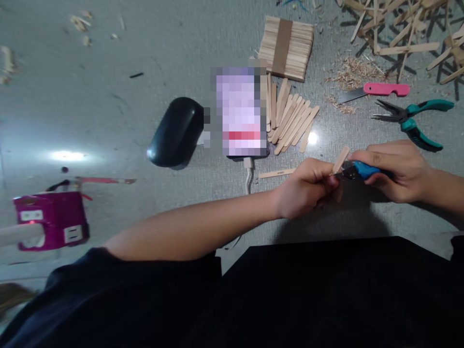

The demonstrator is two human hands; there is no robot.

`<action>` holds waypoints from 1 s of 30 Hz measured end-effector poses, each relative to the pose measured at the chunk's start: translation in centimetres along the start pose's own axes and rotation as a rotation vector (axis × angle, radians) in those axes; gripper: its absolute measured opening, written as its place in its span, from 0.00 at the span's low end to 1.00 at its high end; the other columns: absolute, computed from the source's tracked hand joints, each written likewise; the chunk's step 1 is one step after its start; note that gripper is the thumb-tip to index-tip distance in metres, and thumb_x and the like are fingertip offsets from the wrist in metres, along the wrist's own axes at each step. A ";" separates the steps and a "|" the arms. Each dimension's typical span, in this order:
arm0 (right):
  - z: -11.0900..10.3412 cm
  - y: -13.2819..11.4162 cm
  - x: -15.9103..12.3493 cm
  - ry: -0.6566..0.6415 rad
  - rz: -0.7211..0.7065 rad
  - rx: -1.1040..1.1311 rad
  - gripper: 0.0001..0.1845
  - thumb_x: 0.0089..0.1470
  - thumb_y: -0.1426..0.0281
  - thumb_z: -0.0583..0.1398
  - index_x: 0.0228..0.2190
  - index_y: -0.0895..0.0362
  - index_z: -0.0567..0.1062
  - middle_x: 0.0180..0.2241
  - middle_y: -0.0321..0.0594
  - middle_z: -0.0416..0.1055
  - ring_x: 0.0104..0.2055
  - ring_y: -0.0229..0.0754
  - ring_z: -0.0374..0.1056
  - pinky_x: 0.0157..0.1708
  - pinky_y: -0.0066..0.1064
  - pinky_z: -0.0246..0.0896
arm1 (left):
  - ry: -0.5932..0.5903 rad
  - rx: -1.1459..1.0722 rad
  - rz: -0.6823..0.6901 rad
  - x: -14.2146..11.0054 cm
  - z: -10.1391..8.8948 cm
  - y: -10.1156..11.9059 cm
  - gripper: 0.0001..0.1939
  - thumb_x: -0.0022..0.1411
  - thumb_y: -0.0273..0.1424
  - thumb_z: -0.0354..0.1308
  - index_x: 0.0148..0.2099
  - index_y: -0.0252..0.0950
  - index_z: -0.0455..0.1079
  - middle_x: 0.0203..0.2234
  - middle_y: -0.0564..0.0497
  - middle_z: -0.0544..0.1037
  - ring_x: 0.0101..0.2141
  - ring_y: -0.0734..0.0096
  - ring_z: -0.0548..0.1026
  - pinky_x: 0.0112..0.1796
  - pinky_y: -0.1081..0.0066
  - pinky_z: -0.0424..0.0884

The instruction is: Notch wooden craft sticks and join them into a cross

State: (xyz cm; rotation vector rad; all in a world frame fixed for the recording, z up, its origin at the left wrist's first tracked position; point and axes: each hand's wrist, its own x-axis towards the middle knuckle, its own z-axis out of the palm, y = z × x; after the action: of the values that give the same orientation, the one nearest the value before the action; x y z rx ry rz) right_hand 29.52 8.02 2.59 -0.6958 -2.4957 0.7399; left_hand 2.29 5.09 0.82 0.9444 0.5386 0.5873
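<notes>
My left hand (pixel 306 188) is closed, pinching a wooden craft stick (pixel 340 159) whose end sticks up past the thumb. In my right hand (pixel 398 171) is a blue-handled utility knife (pixel 366 169). Its dark metal tip meets the stick close to my left fingertips; the exact cutting edge is too small to make out. Another craft stick (pixel 277 173), with a small mark on it, lies flat beside my left hand. Beyond my hands, loose craft sticks (pixel 295 118) are fanned out on the grey table (pixel 174 53).
Behind the loose sticks lies a banded stick bundle (pixel 302 48). To the right are pliers (pixel 402 113), a pink folding knife (pixel 386 89), wood shavings (pixel 357 72) and joined sticks (pixel 409 48). Leftward are a blurred-screen phone (pixel 241 111), its cable (pixel 248 179), a mouse (pixel 177 130) and a purple socket block (pixel 54 212).
</notes>
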 end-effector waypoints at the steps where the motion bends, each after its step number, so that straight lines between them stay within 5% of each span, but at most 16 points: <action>1: 0.1 -0.1 0.1 0.012 -0.006 -0.015 0.23 0.82 0.52 0.56 0.59 0.55 0.79 0.30 0.35 0.71 0.27 0.40 0.64 0.28 0.36 0.54 | 0.012 -0.010 -0.004 0.1 0.0 0.0 0.30 0.73 0.54 0.72 0.31 0.35 0.73 0.19 0.57 0.73 0.16 0.83 0.66 0.18 0.79 0.62; 8: 0.6 0.4 0.1 0.090 -0.020 -0.149 0.26 0.82 0.52 0.55 0.61 0.57 0.80 0.31 0.37 0.72 0.27 0.41 0.64 0.29 0.36 0.56 | 0.058 -0.126 0.044 0.5 0.1 -0.4 0.33 0.68 0.59 0.75 0.30 0.34 0.74 0.18 0.57 0.73 0.14 0.83 0.67 0.16 0.80 0.63; 21: 1.6 1.2 -0.1 0.306 -0.060 -0.356 0.25 0.76 0.53 0.64 0.64 0.52 0.82 0.38 0.43 0.82 0.33 0.45 0.74 0.33 0.39 0.64 | 0.059 -0.269 0.079 0.8 0.0 -0.5 0.28 0.70 0.51 0.76 0.31 0.34 0.75 0.14 0.61 0.68 0.14 0.82 0.66 0.21 0.78 0.73; 25: 1.3 1.3 0.0 0.326 -0.069 -0.375 0.26 0.72 0.55 0.69 0.65 0.52 0.83 0.38 0.44 0.83 0.34 0.47 0.76 0.33 0.40 0.66 | 0.077 -0.291 0.082 0.9 0.0 -0.6 0.26 0.69 0.48 0.77 0.31 0.34 0.75 0.15 0.61 0.70 0.14 0.82 0.65 0.21 0.77 0.74; 30: 1.2 1.5 -0.3 0.256 -0.063 -0.313 0.25 0.77 0.54 0.63 0.65 0.53 0.81 0.39 0.42 0.82 0.34 0.44 0.74 0.33 0.37 0.66 | 0.074 -0.283 0.085 1.0 0.0 -0.6 0.28 0.68 0.51 0.77 0.30 0.34 0.75 0.15 0.60 0.70 0.13 0.82 0.65 0.21 0.76 0.75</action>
State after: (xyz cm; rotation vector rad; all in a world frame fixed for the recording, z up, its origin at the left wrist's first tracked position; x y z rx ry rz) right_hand 29.62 8.48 0.69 -0.7610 -2.4024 0.2193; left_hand 3.10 5.50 0.15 0.6820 0.4684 0.7560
